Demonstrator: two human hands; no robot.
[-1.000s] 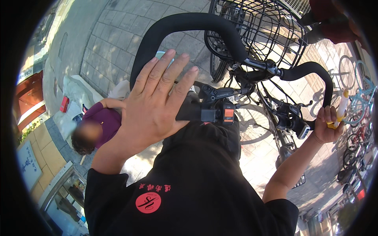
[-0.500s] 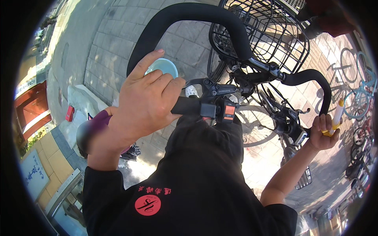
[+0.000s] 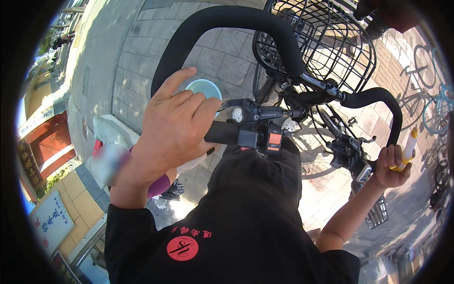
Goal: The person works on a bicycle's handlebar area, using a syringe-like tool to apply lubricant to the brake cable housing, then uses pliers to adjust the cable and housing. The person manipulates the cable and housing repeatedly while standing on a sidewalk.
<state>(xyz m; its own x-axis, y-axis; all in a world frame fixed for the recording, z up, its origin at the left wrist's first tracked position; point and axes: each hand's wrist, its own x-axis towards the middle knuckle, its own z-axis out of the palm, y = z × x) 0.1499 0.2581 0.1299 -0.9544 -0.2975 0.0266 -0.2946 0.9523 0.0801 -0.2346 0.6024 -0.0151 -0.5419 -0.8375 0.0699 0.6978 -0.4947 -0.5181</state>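
Observation:
My left hand [image 3: 175, 128] is wrapped over the black left handlebar grip [image 3: 222, 134] of a bicycle, with the index finger still pointing up. Just right of it sit the brake lever [image 3: 255, 111] and a small switch box with an orange button [image 3: 274, 139]. My right hand [image 3: 390, 165] is at the far right, below the right handlebar end [image 3: 378, 102], and holds a yellow-and-white stick-shaped object [image 3: 409, 146]. My black shirt fills the lower middle.
A black wire basket [image 3: 326, 42] sits ahead of the handlebar, under a thick black curved bar [image 3: 227, 19]. A light blue bowl [image 3: 205, 90] lies on the paved ground. A person in purple [image 3: 156, 184] crouches at the left. Parked bicycles [image 3: 435, 104] stand at the right.
My left hand was spread open above the grip; it has come down and closed around it. My right hand has stayed low at the right with the yellow object.

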